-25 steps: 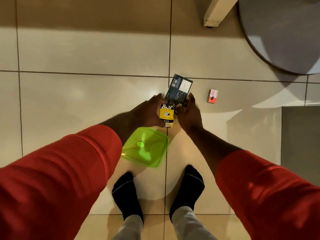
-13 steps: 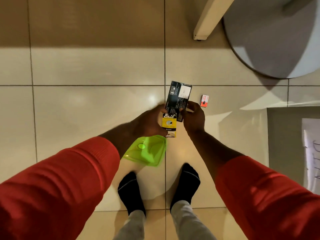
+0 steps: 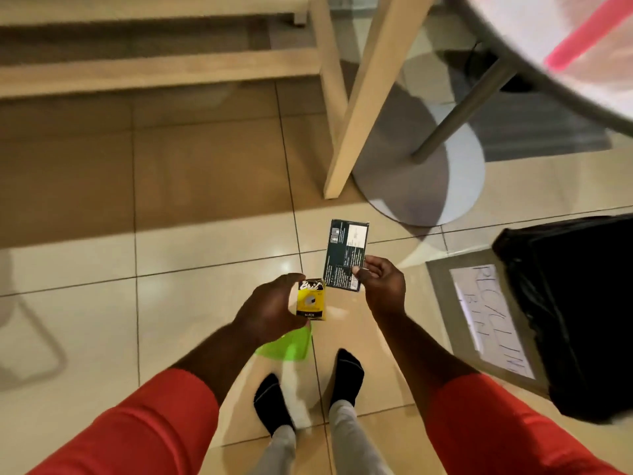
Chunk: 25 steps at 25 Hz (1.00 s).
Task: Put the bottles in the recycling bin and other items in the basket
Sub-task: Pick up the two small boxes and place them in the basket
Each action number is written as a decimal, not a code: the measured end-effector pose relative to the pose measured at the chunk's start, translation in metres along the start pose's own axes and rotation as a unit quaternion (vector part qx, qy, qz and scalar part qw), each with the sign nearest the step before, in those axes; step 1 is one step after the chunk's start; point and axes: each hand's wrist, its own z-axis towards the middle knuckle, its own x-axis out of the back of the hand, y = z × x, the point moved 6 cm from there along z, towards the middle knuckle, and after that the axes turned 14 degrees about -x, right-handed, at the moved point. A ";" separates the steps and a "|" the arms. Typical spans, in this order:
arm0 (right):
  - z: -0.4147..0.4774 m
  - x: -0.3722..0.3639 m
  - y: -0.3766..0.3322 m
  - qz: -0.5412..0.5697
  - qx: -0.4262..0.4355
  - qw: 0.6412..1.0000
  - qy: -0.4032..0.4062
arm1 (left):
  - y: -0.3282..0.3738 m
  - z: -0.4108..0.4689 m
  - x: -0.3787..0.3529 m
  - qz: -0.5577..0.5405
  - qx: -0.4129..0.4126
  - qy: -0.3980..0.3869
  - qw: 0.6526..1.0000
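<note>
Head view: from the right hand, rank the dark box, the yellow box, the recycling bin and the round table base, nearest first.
1. Dark box: pinched in the right hand.
2. Yellow box: just to its left, held in the left hand.
3. Recycling bin: on the right.
4. Round table base: ahead, beyond the dark box.

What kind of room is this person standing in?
Probably a dining or kitchen area at home: glossy tiled floor, a round pedestal table beside pale wooden furniture legs, and a black-lined bin with a handwritten recycling sign.
</note>
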 end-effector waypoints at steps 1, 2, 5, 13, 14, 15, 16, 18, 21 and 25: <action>-0.024 0.010 -0.022 0.008 0.011 1.000 0.006 | 0.025 -0.011 0.023 0.010 -0.004 0.012 1.000; -0.045 0.019 -0.042 0.016 0.021 1.000 0.012 | 0.047 -0.023 0.043 0.018 -0.007 0.022 1.000; -0.119 0.050 -0.108 0.052 0.053 0.997 0.028 | 0.120 -0.058 0.110 0.045 -0.030 0.047 0.997; -0.266 0.134 -0.210 0.115 0.115 0.985 0.059 | 0.276 -0.123 0.216 0.112 -0.117 0.109 0.981; -0.278 0.143 -0.221 0.119 0.122 0.983 0.066 | 0.293 -0.127 0.224 0.123 -0.129 0.113 0.977; -0.287 0.153 -0.232 0.127 0.130 0.981 0.072 | 0.312 -0.129 0.232 0.129 -0.143 0.117 0.974; -0.296 0.164 -0.242 0.129 0.139 0.979 0.079 | 0.330 -0.131 0.239 0.129 -0.153 0.123 0.972; -0.310 0.182 -0.267 0.121 0.165 0.974 0.092 | 0.362 -0.130 0.252 0.133 -0.175 0.137 0.966; -0.327 0.208 -0.306 0.107 0.211 0.966 0.108 | 0.403 -0.119 0.271 0.154 -0.205 0.149 0.955; -0.327 0.252 -0.372 0.120 0.254 0.951 0.128 | 0.464 -0.087 0.295 0.191 -0.245 0.168 0.936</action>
